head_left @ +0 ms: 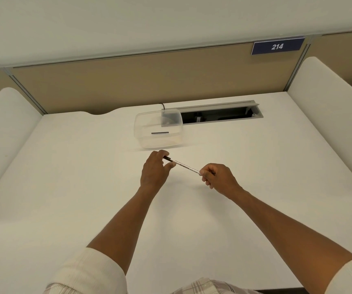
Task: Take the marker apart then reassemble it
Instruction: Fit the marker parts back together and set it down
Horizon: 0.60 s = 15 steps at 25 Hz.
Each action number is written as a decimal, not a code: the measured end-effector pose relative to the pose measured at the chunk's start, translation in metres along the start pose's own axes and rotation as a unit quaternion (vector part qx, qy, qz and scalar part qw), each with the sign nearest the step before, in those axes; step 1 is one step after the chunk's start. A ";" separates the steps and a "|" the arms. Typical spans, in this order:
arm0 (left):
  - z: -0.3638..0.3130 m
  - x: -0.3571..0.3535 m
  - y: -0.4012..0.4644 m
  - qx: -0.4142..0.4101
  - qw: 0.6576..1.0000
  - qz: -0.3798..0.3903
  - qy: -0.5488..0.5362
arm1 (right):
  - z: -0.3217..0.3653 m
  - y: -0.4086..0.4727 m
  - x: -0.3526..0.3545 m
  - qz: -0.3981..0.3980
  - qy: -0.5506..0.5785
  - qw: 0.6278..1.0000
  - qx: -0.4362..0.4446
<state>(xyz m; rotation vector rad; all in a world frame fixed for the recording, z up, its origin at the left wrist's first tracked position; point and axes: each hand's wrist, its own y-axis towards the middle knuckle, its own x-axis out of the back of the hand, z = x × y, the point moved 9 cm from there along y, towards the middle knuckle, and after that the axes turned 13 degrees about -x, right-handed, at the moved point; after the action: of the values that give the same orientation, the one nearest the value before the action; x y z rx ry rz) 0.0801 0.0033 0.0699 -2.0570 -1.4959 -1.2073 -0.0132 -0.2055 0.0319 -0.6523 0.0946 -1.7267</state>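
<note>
Two hands hold the marker [185, 165] above the white desk [64, 187], just in front of the clear plastic container [158, 129]: left hand [155, 170] pinching its dark end, right hand [218, 177] gripping the other. Barrel print unreadable. Behind the container, a blue sign [277, 46] reads "214" on the tan partition [117, 85].

Marker [184, 165] spans between left hand [153, 171] and right hand [218, 179] — box [158, 129] just beyond the left — cable slot [221, 114] behind.
</note>
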 end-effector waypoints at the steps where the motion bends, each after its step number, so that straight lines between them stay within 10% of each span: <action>1: 0.002 -0.002 0.001 0.009 1.000 0.004 -0.012 | -0.001 0.001 -0.001 0.007 -0.003 1.000 -0.003; 15: -0.015 -0.047 0.025 -0.033 0.995 0.082 -0.035 | -0.001 0.018 -0.022 0.001 -0.130 0.992 -0.004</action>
<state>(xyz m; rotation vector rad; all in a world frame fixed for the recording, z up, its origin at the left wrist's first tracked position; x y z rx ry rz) 0.0913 -0.0464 0.0472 -2.2380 -1.3017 -1.1455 0.0046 -0.1903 0.0162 -0.8763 -0.0796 -1.6266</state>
